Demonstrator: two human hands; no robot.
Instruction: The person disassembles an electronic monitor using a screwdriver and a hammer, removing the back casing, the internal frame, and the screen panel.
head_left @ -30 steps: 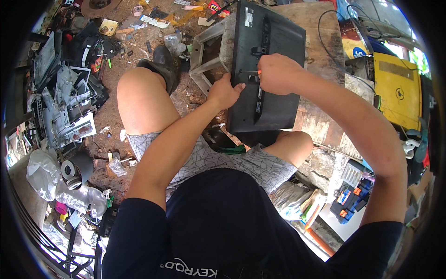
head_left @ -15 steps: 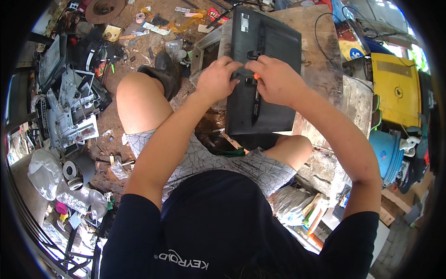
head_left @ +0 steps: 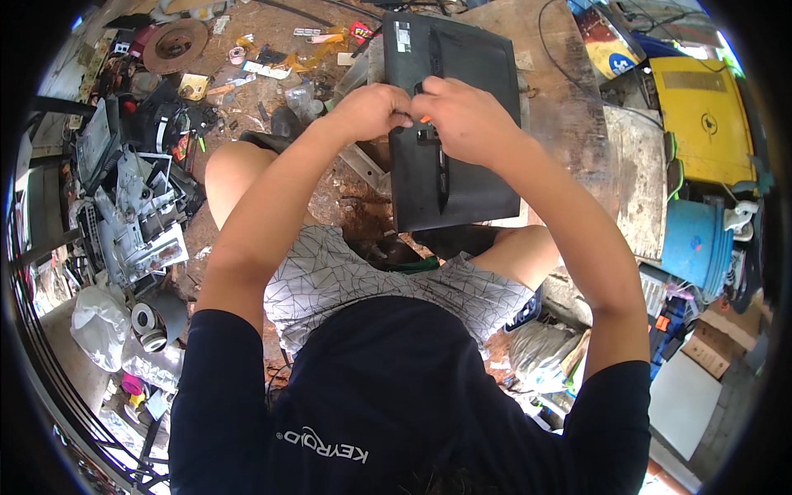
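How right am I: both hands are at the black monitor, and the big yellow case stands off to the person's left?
The side is wrong: the head view shows the yellow case to the person's right. The left hand and right hand are indeed at the black monitor.

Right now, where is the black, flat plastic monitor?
Upper centre in the head view, the monitor is under the right hand, a brown wooden board showing along its right edge.

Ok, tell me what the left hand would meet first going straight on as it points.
Probably the right hand, directly ahead over the black monitor; depth is unclear, so the two may be touching.
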